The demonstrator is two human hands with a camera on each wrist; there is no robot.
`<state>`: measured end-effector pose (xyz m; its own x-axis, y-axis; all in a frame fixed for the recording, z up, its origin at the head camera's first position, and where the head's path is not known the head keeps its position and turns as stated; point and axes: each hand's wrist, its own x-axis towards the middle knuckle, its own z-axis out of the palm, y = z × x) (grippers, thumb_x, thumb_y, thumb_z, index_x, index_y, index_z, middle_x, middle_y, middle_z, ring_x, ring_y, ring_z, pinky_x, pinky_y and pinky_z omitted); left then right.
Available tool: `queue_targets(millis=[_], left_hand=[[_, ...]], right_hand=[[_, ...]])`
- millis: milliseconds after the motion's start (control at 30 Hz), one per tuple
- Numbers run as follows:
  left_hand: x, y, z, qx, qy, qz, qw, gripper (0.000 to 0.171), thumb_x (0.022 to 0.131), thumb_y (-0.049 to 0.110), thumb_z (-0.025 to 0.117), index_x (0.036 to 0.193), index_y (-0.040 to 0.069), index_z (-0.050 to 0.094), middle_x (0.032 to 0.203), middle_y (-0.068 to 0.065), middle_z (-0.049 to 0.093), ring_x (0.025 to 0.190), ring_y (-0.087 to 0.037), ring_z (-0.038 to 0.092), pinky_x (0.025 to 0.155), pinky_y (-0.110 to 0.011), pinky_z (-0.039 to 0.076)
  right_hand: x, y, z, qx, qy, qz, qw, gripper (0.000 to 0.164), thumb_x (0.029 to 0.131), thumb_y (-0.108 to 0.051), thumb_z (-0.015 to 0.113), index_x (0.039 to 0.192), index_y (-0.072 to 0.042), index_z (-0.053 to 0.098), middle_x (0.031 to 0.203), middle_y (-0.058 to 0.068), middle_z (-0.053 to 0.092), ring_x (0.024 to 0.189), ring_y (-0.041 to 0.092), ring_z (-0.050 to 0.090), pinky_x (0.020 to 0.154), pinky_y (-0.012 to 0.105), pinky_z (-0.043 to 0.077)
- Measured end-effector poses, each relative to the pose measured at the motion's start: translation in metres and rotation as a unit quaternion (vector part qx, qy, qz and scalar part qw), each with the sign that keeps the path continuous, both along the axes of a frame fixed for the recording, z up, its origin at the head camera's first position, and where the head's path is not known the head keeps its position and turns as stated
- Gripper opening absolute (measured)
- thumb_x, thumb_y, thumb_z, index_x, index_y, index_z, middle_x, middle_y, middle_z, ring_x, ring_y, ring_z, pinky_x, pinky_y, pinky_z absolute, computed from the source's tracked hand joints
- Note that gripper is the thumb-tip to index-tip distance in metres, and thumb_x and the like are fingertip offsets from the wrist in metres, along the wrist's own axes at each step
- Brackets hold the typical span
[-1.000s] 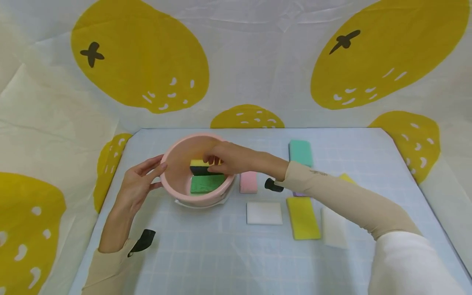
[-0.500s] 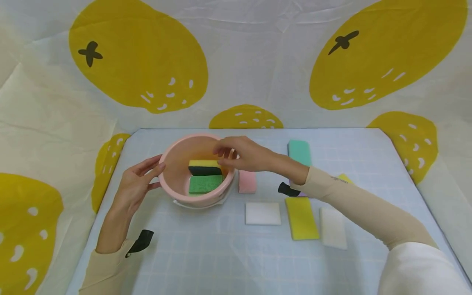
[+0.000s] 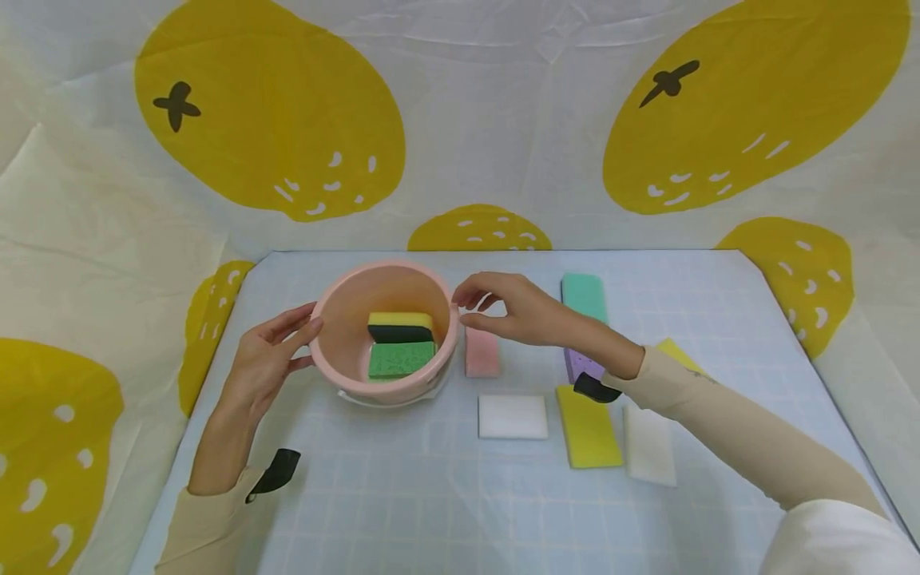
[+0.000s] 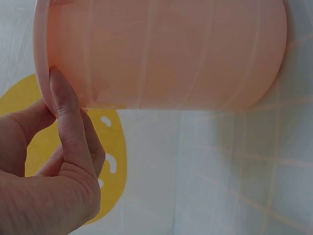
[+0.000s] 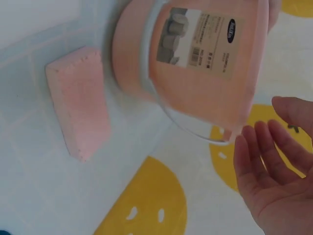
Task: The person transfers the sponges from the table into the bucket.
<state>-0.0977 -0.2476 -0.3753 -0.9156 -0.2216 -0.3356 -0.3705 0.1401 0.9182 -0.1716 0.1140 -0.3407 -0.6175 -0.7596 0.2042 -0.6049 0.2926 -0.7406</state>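
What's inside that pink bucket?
The pink bucket holds a green sponge and, just beyond it, a yellow-and-dark sponge. Anything beneath them can't be seen, because the sponges cover that part of the floor.

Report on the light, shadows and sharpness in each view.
Head: soft, fairly even light, with a faint shadow on the tablecloth beside the left sleeve; left wrist: dimmer, a soft shadow near the pink bucket; right wrist: slightly soft, the smallest print on the bucket's label unreadable.
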Motion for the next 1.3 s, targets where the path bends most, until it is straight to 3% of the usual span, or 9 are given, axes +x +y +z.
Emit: queue_targets(millis=[267,600,967,1300], left_hand=[[-0.001,-0.001,-0.002,-0.016,-0.006,0.003,0.9999,0.077,0.087,0.051,0.077,0.151,0.017,0.053,0.147,-0.008,0.053,0.106,-0.011,0.063,0.082,-0.024,0.06],[0.0,-0.001,-0.004,0.007,0.011,0.0,0.9999,0.071,0.09,0.044,0.078,0.15,0.013,0.055,0.143,-0.007,0.056,0.102,-0.01,0.065,0.08,-0.025,0.06],[0.001,-0.003,-0.005,0.039,0.026,-0.001,0.9989,0.072,0.088,0.041,0.08,0.148,0.009,0.055,0.129,0.001,0.062,0.096,-0.008,0.067,0.078,-0.025,0.061],[0.001,-0.005,-0.005,0.03,0.027,-0.007,0.9992,0.071,0.091,0.04,0.078,0.151,0.009,0.053,0.132,0.0,0.061,0.097,-0.006,0.068,0.078,-0.026,0.061]], right_hand=[[0.007,0.016,-0.011,0.0,-0.014,-0.023,1.0,0.027,0.094,-0.009,0.076,0.119,-0.003,0.067,0.115,0.005,0.069,0.104,0.023,0.066,0.096,0.039,0.057],[0.02,0.035,-0.03,0.015,-0.033,-0.055,0.998,0.032,0.095,-0.015,0.077,0.124,-0.005,0.068,0.119,0.003,0.069,0.108,0.028,0.066,0.098,0.042,0.056],[0.033,0.049,-0.059,0.018,-0.043,-0.05,0.998,0.03,0.095,-0.013,0.076,0.123,-0.008,0.067,0.117,-0.002,0.069,0.107,0.026,0.066,0.097,0.041,0.056],[0.052,0.055,-0.082,0.032,-0.064,-0.034,0.997,0.033,0.096,-0.014,0.075,0.127,-0.004,0.066,0.119,0.01,0.069,0.107,0.03,0.065,0.095,0.047,0.056]])
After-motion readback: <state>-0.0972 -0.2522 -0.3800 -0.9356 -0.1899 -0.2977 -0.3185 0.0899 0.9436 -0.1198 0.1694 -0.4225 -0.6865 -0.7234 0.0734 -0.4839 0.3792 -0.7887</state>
